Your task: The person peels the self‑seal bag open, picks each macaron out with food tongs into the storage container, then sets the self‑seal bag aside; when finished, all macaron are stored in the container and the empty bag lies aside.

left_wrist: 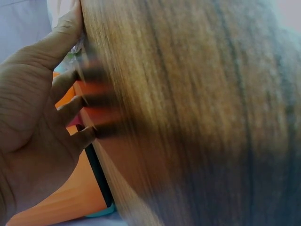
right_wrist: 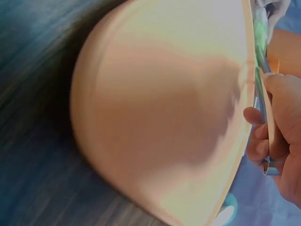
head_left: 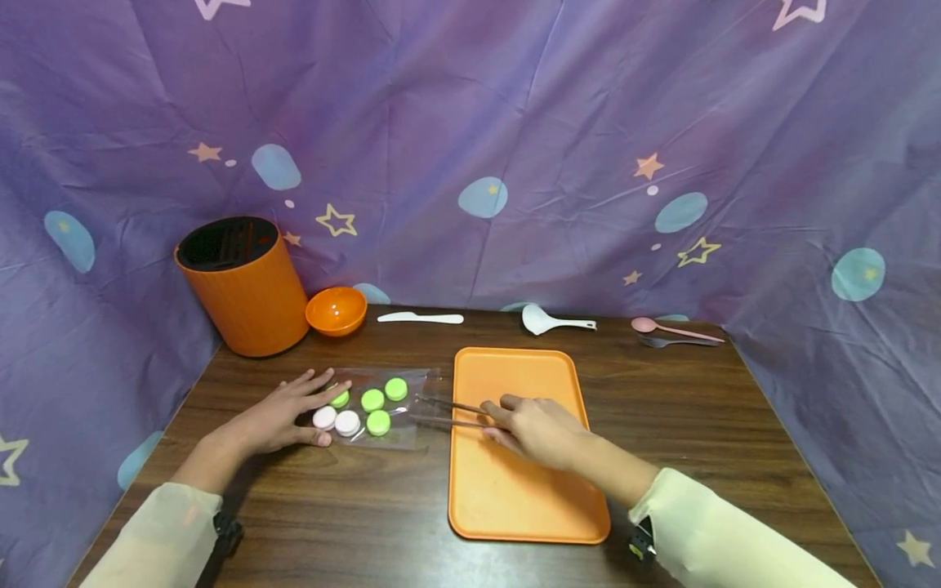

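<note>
Several green discs [head_left: 372,399] and two white discs [head_left: 348,422] lie on or in a clear plastic bag [head_left: 400,438] on the table; which of the two I cannot tell. My left hand [head_left: 287,412], fingers spread, rests at the bag's left end, partly covering a green disc. In the left wrist view this hand [left_wrist: 35,103] grips nothing. Over the orange tray [head_left: 515,506], my right hand [head_left: 540,429] holds metal tongs [head_left: 459,423]. Their two arms stand apart and reach left over the bag's right side. The right wrist view shows the fingers curled round the tongs [right_wrist: 269,141].
At the back left stand an orange knife block [head_left: 250,302] and an orange bowl [head_left: 336,312]. Along the back edge lie a white knife [head_left: 421,318], a white ladle [head_left: 540,319], a pink spoon [head_left: 662,328] and a grey fork [head_left: 676,341]. A purple cloth [head_left: 412,163] hangs behind.
</note>
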The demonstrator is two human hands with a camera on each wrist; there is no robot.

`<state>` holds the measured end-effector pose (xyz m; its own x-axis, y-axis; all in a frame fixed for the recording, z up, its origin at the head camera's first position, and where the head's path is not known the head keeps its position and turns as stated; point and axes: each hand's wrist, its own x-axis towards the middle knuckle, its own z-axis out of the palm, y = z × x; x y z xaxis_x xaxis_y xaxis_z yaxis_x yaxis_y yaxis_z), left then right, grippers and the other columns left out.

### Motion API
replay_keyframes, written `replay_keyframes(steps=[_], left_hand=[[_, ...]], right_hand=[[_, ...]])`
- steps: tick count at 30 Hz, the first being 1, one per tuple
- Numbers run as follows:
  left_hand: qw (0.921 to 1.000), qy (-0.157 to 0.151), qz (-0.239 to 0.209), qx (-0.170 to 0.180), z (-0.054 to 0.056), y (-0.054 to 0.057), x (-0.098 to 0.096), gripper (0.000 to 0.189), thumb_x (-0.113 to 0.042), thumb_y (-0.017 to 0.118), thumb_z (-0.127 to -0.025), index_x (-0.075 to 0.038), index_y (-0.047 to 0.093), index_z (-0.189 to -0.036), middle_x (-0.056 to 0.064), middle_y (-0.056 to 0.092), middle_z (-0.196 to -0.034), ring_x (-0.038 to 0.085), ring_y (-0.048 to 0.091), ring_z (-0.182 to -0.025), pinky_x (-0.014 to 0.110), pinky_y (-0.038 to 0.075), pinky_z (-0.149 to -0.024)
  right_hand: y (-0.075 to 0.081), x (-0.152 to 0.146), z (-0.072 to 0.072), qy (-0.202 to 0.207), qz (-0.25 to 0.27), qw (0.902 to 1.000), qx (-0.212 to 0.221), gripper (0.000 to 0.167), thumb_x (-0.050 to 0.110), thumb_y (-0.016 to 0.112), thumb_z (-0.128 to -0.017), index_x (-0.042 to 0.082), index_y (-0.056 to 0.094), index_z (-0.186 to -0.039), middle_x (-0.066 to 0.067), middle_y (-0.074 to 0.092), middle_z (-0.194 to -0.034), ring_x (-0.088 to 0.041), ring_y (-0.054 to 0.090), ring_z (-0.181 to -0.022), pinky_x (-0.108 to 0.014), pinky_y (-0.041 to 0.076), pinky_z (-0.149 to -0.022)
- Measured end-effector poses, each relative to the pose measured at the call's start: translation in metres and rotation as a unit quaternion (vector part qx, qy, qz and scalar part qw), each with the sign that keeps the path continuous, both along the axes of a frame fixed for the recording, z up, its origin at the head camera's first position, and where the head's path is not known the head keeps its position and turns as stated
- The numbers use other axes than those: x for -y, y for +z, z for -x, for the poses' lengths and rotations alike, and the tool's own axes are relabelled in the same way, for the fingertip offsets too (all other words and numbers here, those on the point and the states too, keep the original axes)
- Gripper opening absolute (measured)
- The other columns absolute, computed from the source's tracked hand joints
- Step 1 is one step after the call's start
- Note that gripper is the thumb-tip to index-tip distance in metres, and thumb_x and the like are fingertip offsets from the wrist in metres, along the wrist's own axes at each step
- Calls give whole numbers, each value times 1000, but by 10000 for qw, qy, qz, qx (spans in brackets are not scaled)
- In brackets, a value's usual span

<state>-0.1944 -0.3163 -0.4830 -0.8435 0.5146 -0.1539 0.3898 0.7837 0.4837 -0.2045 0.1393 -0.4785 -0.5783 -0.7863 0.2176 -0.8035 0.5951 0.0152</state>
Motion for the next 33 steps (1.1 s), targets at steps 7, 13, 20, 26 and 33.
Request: replay_keyframes(steps=[7, 13, 20, 26, 33], left_hand=[[10000, -28, -1, -6, 0, 0, 1, 90, -52, 76, -97, -23, 39, -174, 31, 28, -179, 67, 19, -162, 93, 20, -119], [10000, -14, 8, 10, 0, 1, 0, 90, -51, 76, -97, -23, 38, -174, 30, 27, -179, 67, 19, -163, 92, 19, -120], [10000, -39, -6, -24, 0, 1, 0, 90, -51, 77, -97, -22, 39, -173, 31, 28, -179, 67, 19, -162, 92, 20, -119], [10000, -48, -26, -47, 0, 0, 0, 90, -50, 77, -97, -22, 39, -173, 31, 28, -179, 67, 19, -162, 92, 20, -120], [9999, -47, -35, -85, -1, 1, 1, 89, -50, 77, -96, -22, 40, -173, 31, 29, -178, 67, 20, -162, 92, 21, -119]], right_hand=[[-7, 16, 5, -240, 188, 9995, 0, 22, 37, 71, -109, 15, 72, -111, 3, 62, -85, -9, 54, -61, -28, 48, -49], [-11, 28, 8, -311, 262, 9991, -78, 25, 39, 72, -109, 14, 69, -104, 3, 61, -84, -9, 54, -61, -30, 50, -49], [-14, 37, 9, -307, 332, 9989, -84, 27, 37, 73, -108, 15, 66, -96, 3, 59, -82, -10, 54, -60, -31, 50, -48], [-15, 36, 9, -291, 351, 9989, -133, 26, 36, 72, -109, 15, 67, -95, 3, 61, -82, -11, 57, -61, -32, 52, -49], [-11, 30, 7, -278, 317, 9989, -192, 22, 35, 72, -109, 16, 70, -98, 3, 64, -85, -12, 62, -65, -32, 55, -51]])
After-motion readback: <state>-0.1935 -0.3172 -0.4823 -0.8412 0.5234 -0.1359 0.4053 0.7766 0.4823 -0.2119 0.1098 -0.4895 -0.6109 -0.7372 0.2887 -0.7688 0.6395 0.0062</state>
